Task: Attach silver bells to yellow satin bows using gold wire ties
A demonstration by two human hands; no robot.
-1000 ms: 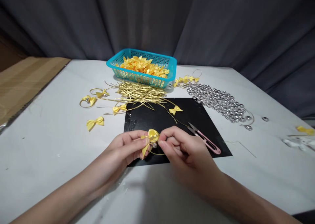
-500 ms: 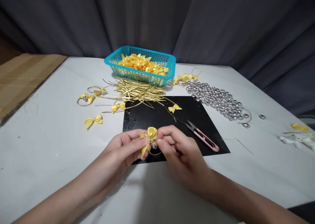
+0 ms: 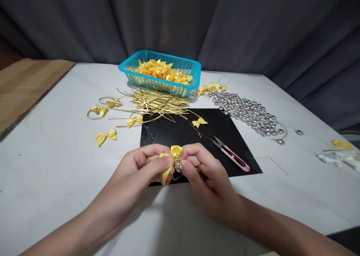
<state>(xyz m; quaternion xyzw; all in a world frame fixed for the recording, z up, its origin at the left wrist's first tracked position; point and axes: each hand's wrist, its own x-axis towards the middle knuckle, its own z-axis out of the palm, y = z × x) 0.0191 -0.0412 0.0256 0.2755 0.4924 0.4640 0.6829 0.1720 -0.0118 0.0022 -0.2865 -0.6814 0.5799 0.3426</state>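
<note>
**Two hands at a yellow bow above the mat**

Head view: the left hand (image 3: 140, 167) pinches the bow (image 3: 176, 151) between thumb and fingers, above the near part of the black mat (image 3: 216, 128); a silver bead (image 3: 178, 167) sits against the bow, just beside the right thumb; the right hand (image 3: 203, 167) has thumb and forefinger drawn in at the bow's right side, though whether they grip something or only touch it, I cannot tell.

On the mat, a pair of snips (image 3: 232, 154) lies near its right edge, blades toward the far side; a second bow (image 3: 200, 122) lies near its far edge; a pile of gold ties (image 3: 159, 102) overlaps that edge.

Toward the far edge of the white worktop (image 3: 56, 151) stands a blue basket (image 3: 198, 77), holding yellow ribbon pieces (image 3: 163, 71); a spread of beads (image 3: 247, 113) runs from near the basket toward the worktop's right edge, where a white item (image 3: 337, 158) lies, too unclear to name; left of the mat lies a loose bow (image 3: 105, 137), with two looped pieces (image 3: 97, 110) beyond it; cardboard (image 3: 33, 83) covers the far left corner; a dark curtain (image 3: 168, 19) hangs behind.
</note>
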